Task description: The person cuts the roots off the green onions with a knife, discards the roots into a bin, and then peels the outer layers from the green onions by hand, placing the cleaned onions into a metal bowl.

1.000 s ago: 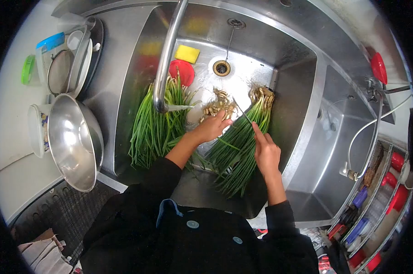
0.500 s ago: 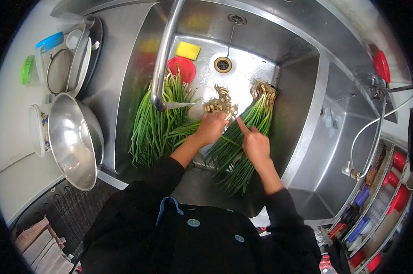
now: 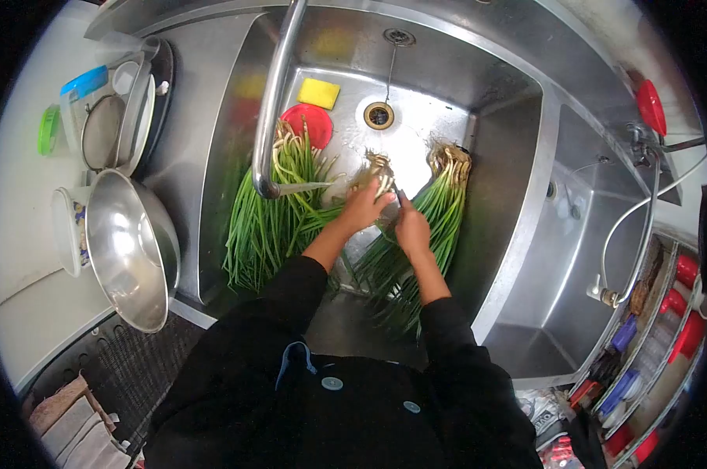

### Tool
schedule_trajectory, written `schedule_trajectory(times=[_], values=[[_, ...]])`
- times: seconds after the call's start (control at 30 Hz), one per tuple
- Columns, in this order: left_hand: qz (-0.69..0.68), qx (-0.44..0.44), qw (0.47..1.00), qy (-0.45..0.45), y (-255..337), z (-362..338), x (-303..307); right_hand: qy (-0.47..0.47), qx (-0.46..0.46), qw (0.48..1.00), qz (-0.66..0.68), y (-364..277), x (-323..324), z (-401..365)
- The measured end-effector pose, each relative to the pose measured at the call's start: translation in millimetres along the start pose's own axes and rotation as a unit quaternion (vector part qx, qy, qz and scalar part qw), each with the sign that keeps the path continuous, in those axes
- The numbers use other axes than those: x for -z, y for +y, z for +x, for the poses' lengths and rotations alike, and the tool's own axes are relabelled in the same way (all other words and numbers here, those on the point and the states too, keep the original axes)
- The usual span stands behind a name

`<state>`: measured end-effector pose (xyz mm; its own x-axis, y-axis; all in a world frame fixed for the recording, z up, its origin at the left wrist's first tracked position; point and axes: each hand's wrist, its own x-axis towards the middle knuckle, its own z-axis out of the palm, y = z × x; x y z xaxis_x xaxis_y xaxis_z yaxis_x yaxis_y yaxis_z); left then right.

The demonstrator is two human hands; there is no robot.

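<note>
Over the sink my left hand (image 3: 363, 208) is closed around a small bunch of green onions (image 3: 384, 184), with white stems and tangled roots poking out past the fingers. Just to its right, my right hand (image 3: 413, 228) grips a small knife (image 3: 400, 195); only a short dark part shows above the fist, close to the stems. A large bunch of green onions (image 3: 447, 187) lies right of my hands, roots toward the back. To the left rests another pile of green onions (image 3: 252, 234), partly under the faucet.
From the faucet (image 3: 270, 156) a stream of water runs into the sink (image 3: 502, 172). A red plate (image 3: 310, 125) and a yellow sponge (image 3: 319, 93) are near the drain (image 3: 378, 116). A steel bowl (image 3: 127, 242) stands left; a second basin (image 3: 561, 258) lies right.
My right hand has shifted left and turned more upright, its index finger now curled in. My left hand covers more of the bunch, and fewer roots show beyond it.
</note>
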<state>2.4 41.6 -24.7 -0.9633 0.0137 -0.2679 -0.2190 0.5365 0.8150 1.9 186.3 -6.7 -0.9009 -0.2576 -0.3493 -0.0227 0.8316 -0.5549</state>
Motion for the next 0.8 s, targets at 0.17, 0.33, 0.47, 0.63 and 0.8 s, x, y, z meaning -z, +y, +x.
schedule_trajectory(times=[0.17,0.33,0.47,0.63,0.8], values=[[-0.088,-0.018,0.989,-0.116,-1,3,40,0.033,-0.043,0.951,0.303,5,15,6],[-0.054,0.050,0.982,-0.176,22,-13,65,-0.050,-0.008,0.926,0.373,-2,15,23],[-0.122,0.084,0.989,-0.016,23,-46,116,-0.003,-0.056,0.930,0.363,1,13,9],[-0.042,0.145,0.983,0.108,24,-52,236,-0.205,-0.106,0.794,0.563,-43,-18,-23],[0.347,-0.022,0.917,0.196,-108,20,237,-0.243,-0.171,0.692,0.658,-119,-67,-34]])
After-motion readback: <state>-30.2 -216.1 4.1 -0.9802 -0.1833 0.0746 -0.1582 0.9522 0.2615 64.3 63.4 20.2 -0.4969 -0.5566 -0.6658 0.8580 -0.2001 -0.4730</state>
